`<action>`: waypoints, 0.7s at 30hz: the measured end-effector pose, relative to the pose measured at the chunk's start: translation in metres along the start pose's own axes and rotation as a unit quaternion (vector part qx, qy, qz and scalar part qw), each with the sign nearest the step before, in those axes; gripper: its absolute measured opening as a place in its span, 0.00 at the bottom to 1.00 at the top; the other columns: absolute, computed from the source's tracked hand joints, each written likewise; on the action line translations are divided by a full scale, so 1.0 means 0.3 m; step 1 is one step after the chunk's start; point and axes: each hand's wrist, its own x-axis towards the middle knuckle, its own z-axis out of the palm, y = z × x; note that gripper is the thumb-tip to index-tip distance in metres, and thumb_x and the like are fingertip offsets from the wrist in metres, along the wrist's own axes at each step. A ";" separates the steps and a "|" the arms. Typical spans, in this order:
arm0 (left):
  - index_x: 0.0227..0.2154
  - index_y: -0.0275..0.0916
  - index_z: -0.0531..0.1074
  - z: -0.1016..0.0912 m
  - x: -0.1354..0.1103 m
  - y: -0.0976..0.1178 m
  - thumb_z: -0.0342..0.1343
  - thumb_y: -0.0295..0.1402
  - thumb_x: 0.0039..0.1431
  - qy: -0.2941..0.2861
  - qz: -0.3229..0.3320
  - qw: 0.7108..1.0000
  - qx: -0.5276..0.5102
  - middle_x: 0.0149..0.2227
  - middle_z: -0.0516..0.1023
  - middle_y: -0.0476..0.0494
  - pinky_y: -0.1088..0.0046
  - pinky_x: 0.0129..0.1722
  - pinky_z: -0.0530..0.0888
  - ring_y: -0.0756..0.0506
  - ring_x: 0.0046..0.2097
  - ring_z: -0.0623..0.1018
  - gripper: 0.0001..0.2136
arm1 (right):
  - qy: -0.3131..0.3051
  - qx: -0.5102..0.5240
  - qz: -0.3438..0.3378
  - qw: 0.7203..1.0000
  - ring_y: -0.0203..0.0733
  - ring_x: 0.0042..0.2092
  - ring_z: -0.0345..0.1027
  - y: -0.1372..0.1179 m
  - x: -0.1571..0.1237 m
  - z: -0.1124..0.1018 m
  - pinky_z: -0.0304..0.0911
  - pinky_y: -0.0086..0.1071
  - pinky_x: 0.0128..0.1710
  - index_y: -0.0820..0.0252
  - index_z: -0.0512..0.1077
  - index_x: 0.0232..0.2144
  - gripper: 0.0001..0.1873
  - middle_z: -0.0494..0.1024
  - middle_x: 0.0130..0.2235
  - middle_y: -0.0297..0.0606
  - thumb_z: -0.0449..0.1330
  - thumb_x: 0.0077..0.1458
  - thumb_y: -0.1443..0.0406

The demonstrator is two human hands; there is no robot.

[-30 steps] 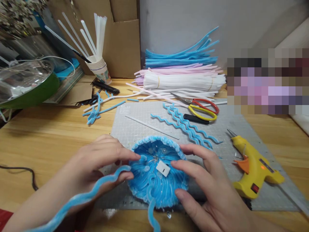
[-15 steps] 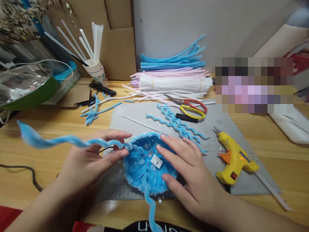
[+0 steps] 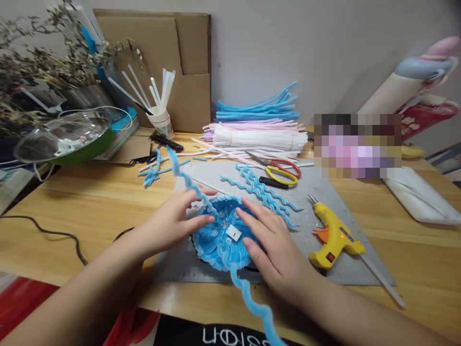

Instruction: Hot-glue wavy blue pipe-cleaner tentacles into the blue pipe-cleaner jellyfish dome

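With thumb and finger apart, the left hand [image 3: 180, 218] is closest to the curly blue stem [image 3: 188, 181] leaning away left from the blue bowl [image 3: 208, 243] that the right hand [image 3: 277, 242] loosely touches.

Left hand [image 3: 180, 211] and right hand [image 3: 275, 247] are bare, forearms [image 3: 104, 269] uncovered; apparently red and black clothing [image 3: 175, 331] below, with white letters [image 3: 213, 334].

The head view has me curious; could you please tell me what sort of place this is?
It looks like a craft worktable, perhaps in a home or small workshop: a yellow glue gun lies on a grey cutting mat, with bundles of fuzzy craft stems behind it by the wall.
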 end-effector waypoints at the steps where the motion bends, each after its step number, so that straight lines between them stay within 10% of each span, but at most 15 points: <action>1: 0.55 0.39 0.69 -0.001 0.004 0.007 0.55 0.40 0.62 -0.022 -0.017 0.999 0.015 0.58 0.71 0.37 0.54 0.59 0.67 0.38 0.60 0.69 0.20 | 0.000 0.003 0.001 1.000 0.52 0.67 0.49 0.000 -0.001 0.001 0.53 0.56 0.62 0.61 0.59 0.63 0.24 0.57 0.68 0.48 0.47 0.67 0.61; 9: 0.54 0.39 0.71 -0.010 0.062 0.029 0.48 0.35 0.64 -0.092 -0.059 0.994 0.026 0.54 0.77 0.39 0.58 0.55 0.71 0.40 0.54 0.76 0.18 | 0.018 0.016 0.003 1.000 0.55 0.65 0.50 -0.004 0.000 0.003 0.53 0.57 0.62 0.69 0.62 0.61 0.25 0.59 0.65 0.55 0.47 0.67 0.61; 21: 0.54 0.41 0.72 0.032 0.116 0.065 0.45 0.28 0.59 -0.138 -0.016 0.990 -0.017 0.56 0.76 0.45 0.62 0.59 0.68 0.43 0.57 0.75 0.22 | 0.110 0.091 0.058 0.988 0.50 0.56 0.63 -0.006 0.011 -0.037 0.59 0.53 0.55 0.54 0.68 0.49 0.12 0.71 0.53 0.44 0.55 0.63 0.63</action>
